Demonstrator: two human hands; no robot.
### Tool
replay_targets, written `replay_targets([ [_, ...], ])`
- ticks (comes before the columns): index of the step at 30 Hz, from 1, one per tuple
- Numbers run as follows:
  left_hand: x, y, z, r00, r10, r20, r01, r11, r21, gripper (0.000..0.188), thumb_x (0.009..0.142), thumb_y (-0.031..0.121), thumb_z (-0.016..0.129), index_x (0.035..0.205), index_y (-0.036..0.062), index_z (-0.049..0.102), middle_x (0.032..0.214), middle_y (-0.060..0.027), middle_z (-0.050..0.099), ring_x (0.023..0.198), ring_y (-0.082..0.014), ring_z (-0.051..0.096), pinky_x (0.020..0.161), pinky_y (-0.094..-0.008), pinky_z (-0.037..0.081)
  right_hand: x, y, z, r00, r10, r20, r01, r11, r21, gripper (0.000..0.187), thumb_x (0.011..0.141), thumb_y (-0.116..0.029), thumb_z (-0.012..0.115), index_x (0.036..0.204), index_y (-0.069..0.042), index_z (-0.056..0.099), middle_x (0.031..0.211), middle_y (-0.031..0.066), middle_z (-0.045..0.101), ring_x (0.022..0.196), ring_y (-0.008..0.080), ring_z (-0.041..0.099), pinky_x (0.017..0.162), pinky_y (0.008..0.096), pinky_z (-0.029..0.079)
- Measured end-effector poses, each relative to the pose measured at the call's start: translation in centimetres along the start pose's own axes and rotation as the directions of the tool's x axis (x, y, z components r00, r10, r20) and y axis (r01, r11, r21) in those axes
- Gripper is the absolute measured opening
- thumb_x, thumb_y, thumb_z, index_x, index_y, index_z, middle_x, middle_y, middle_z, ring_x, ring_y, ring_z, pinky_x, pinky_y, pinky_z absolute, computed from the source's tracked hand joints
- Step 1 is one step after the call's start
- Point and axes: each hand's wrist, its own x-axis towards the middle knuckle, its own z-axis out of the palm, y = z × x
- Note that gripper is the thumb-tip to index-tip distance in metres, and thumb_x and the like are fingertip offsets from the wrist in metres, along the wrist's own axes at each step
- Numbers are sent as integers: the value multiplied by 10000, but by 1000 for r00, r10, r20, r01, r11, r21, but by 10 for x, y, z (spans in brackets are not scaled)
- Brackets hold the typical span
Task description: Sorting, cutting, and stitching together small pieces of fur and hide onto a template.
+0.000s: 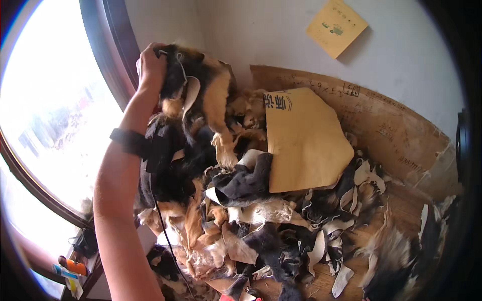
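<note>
Left hand (149,62) high at upper left, raised beside the window frame (119,45). Fingers curled in over the top edge of a black-and-tan fur piece (217,100), closed on it; fingertips mostly hidden by the fur. Right hand out of view; cannot tell how far open, or what if anything in its grip.

Fur piece hanging down and rightward from the left hand, above the back left of a large heap of fur scraps (206,246); pale hide side showing along a curled strip. Cannot tell whether free of the heap at its lower end.

Black band (128,142) around left wrist, thin dark cable (163,226) running down from there across the scraps. Forearm in front of part of the window (50,100).

Right of the fur piece, on the heap: angular yellowish sheet (309,143), covering scraps behind it. Against its lower left edge, a folded black fur scrap (241,185). Behind, low along the wall (241,30), a brown cardboard strip (386,125) with handwriting; higher up, a yellow paper note (336,27).

Lower right: long-haired fur (394,261), blurred, over a wooden surface (321,291). Lower left, by the window: small orange object (75,266), kind unclear.
</note>
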Motion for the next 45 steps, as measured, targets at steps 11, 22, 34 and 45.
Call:
replay_targets([
  [11, 40, 51, -62, 910, 375, -178, -321, 907, 272, 286, 802, 25, 531, 1023, 99, 698, 1002, -200, 672, 984, -393, 634, 877, -454, 494, -6, 8, -5, 1000, -13, -17, 14, 1000, 18, 267, 974, -170, 503, 1146, 10, 599, 1197, 204, 583, 1109, 383, 541, 957, 474, 428],
  [22, -45, 174, -39, 966, 177, 189, -165, 983, -79, 264, 808, 162, 608, 1039, 132, 733, 903, -157, 715, 860, -280, 688, 817, -351, 519, -13, 35, -24, 995, 101, 12, -101, 993, 59, 322, 953, -235, 560, 1192, -24, 599, 1228, 173, 592, 1134, 344, 546, 1004, 459, 405],
  [34, -311, 433, -40, 600, 510, 616, -70, 801, -595, 266, 675, -30, 592, 929, -11, 668, 836, -86, 682, 820, -145, 635, 772, -279, 497, 93, 2, -41, 886, -451, 107, -76, 85, 993, 1017, 791, -446, 780, 1519, -23, 209, 1537, 151, 310, 1420, 258, 277, 1171, 380, 211],
  [45, -397, 474, -80, 181, 911, 371, -341, 412, -845, 472, 566, 62, 718, 1034, 20, 672, 1023, -124, 649, 940, -307, 582, 825, -425, 465, 147, 128, -113, 968, -169, 184, -178, 50, 983, 460, 750, -72, 714, 1183, 10, 585, 908, 49, 654, 866, 172, 606, 847, 297, 479],
])
